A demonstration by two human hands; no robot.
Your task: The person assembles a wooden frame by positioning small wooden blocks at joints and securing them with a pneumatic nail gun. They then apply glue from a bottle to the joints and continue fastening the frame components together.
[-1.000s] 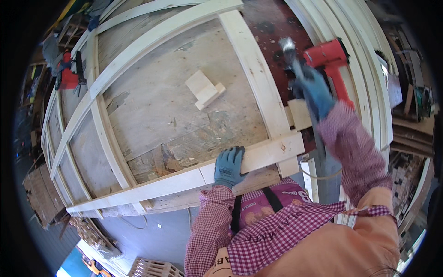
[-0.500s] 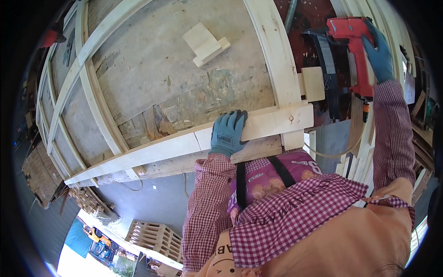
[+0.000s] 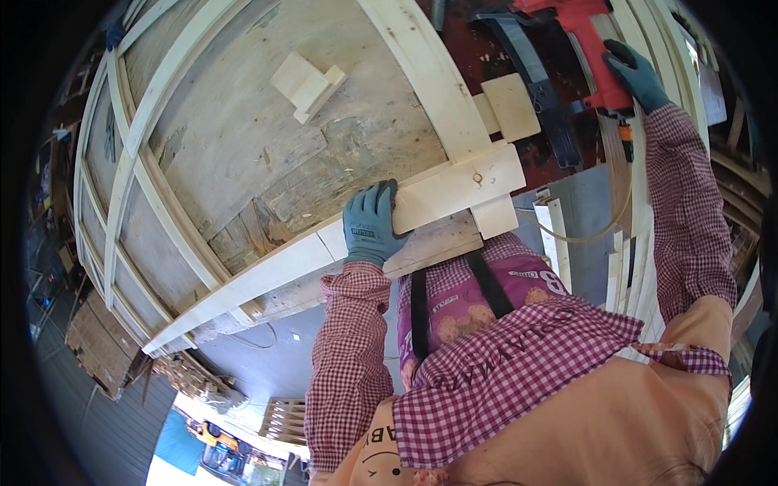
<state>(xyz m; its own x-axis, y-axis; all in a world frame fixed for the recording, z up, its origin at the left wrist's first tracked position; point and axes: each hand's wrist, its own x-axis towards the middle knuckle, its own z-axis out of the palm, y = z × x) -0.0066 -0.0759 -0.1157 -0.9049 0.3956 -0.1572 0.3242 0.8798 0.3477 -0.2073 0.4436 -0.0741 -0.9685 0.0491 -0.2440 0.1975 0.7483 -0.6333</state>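
Gripping the red nail gun [image 3: 579, 32] (nose toward workbench), right hand [image 3: 636, 73] fingers wrapped; left hand [image 3: 371, 225] flat on rail [image 3: 324, 251].

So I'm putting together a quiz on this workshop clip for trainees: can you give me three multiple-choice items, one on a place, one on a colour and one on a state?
1. Where does the left hand rest?
A. on the pale board at the near edge of the frame
B. on the small block in the middle of the panel
C. on the floor

2. What colour are the gloves?
A. yellow
B. blue-green
C. white

3. What is the right hand doing?
A. hanging free
B. gripping the red power tool
C. lying flat on the panel

Answers:
1 A, the fingers lie over the pale board, while the small block sits apart.
2 B, both gloves show blue-green.
3 B, the fingers wrap the red power tool at the upper right.
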